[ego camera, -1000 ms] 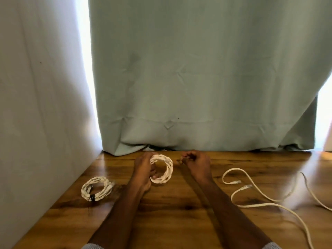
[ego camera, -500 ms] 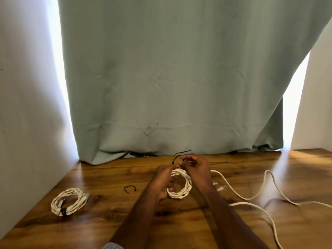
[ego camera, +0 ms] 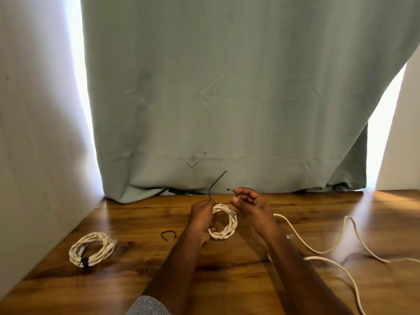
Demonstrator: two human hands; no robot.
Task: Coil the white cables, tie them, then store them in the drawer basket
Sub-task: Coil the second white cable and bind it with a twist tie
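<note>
A small coil of white cable (ego camera: 225, 223) stands upright on the wooden table (ego camera: 227, 276), held at its left side by my left hand (ego camera: 201, 220). My right hand (ego camera: 252, 205) pinches one end of a thin black tie (ego camera: 216, 183) at the coil's top; the tie's other end sticks up over the coil. A second white coil (ego camera: 91, 248), bound with a black tie, lies flat at the left. A loose white cable (ego camera: 341, 248) snakes across the table on the right. A spare black tie (ego camera: 168, 234) lies left of my left wrist.
A pale green curtain (ego camera: 227, 98) hangs down to the table's back edge. A white wall (ego camera: 34, 133) closes the left side. No drawer basket is in view.
The black tie has come to the coil's top since one second ago, and my right hand has pulled one end out to the right. The coil stays in my left hand.
</note>
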